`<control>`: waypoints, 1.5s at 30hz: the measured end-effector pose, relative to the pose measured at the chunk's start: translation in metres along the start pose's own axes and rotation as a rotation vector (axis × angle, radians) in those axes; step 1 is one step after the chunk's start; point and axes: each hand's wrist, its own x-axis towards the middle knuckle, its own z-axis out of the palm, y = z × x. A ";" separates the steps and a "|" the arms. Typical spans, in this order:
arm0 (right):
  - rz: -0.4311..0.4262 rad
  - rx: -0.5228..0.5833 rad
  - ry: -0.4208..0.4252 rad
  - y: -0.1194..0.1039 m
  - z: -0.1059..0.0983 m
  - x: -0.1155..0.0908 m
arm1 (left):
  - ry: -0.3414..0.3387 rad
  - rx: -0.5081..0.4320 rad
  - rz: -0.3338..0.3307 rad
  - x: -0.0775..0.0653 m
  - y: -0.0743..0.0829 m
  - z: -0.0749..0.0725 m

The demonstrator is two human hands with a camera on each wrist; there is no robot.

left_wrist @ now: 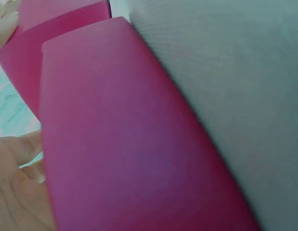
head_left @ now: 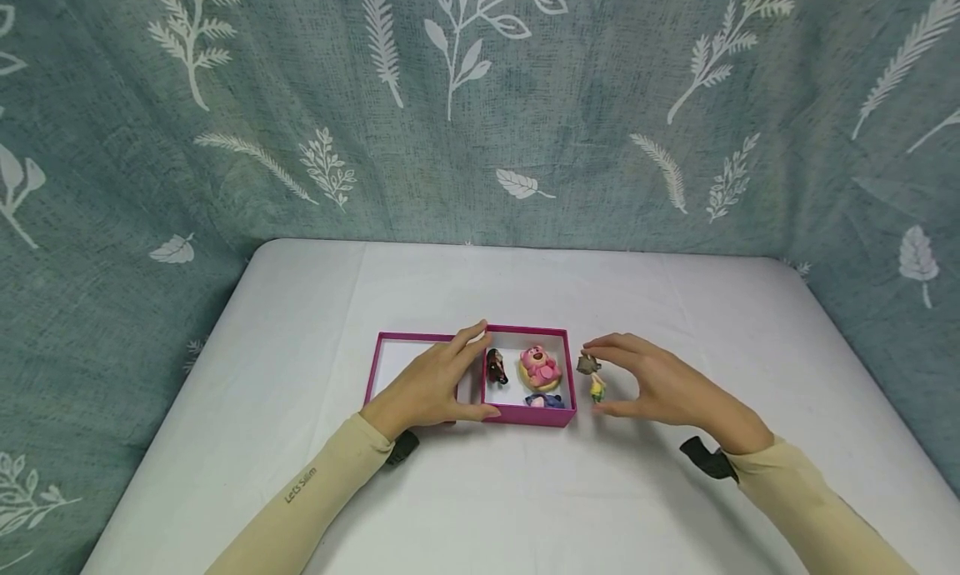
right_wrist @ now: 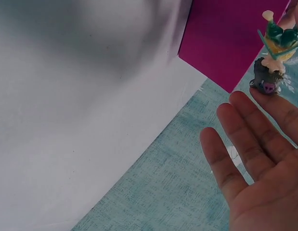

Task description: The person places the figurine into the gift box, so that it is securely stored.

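Spanning the left end of a magenta box (head_left: pixel 528 416), my left hand (head_left: pixel 433 385) grips it, thumb on the near wall and fingers at the far corner. Inside lie a pink bear figurine (head_left: pixel 540 365) with a yellow ring, a dark-clothed figurine (head_left: pixel 496 367) and a blue figurine (head_left: pixel 544 401). Just right of the box, my right hand (head_left: pixel 660 383) pinches a small figurine (head_left: pixel 597 389) end to end. It has a grey animal-like head and a yellow-green body. The right wrist view shows a fingertip against the head of this figurine (right_wrist: pixel 274 60).
A second magenta-rimmed tray, white inside (head_left: pixel 405 360), lies left of the box, partly under my left hand; its outer wall (left_wrist: pixel 120 134) fills the left wrist view. A white cloth (head_left: pixel 517 492) covers the table. Behind hangs a blue-green leaf-patterned curtain (head_left: pixel 465 175).
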 end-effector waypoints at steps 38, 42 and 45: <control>-0.130 -0.012 -0.035 -0.023 0.000 0.034 | 0.001 -0.006 -0.003 -0.001 -0.001 0.001; -0.172 0.004 -0.018 -0.026 0.001 0.041 | -0.006 -0.010 -0.014 -0.001 0.000 0.000; -0.202 0.018 -0.014 -0.027 0.004 0.045 | -0.005 -0.009 -0.011 0.000 -0.001 0.000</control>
